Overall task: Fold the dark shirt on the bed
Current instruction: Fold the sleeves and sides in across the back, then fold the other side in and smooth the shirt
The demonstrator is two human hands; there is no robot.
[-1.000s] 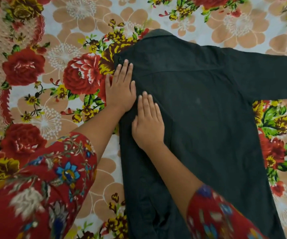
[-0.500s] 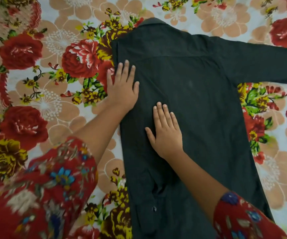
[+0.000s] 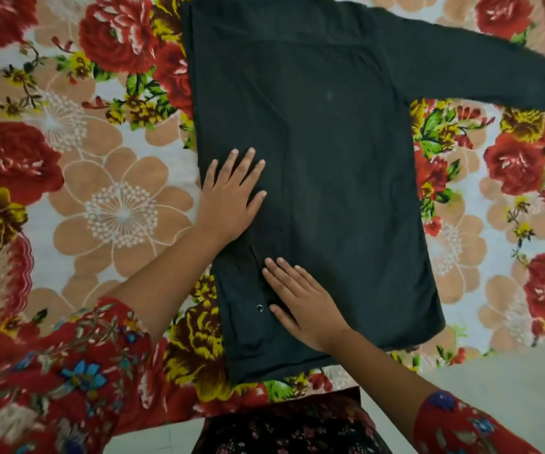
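The dark shirt (image 3: 323,152) lies flat on the flowered bedsheet (image 3: 107,198), back side up, collar away from me. Its left side is folded in, with a straight folded edge and a cuff button near the hem. Its right sleeve stretches out to the upper right. My left hand (image 3: 231,194) rests flat, fingers spread, on the folded left edge at mid-height. My right hand (image 3: 303,303) presses flat on the folded strip lower down, just right of the button. Neither hand grips the cloth.
The bed's near edge (image 3: 313,388) runs just below the shirt hem, with pale floor (image 3: 510,381) to the lower right. My red flowered sleeves fill the lower corners. Bedsheet shows on both sides of the shirt.
Both hands have slid down the folded left strip toward the hem, the right hand furthest. The view has shifted so the whole shirt body and the bed edge show.
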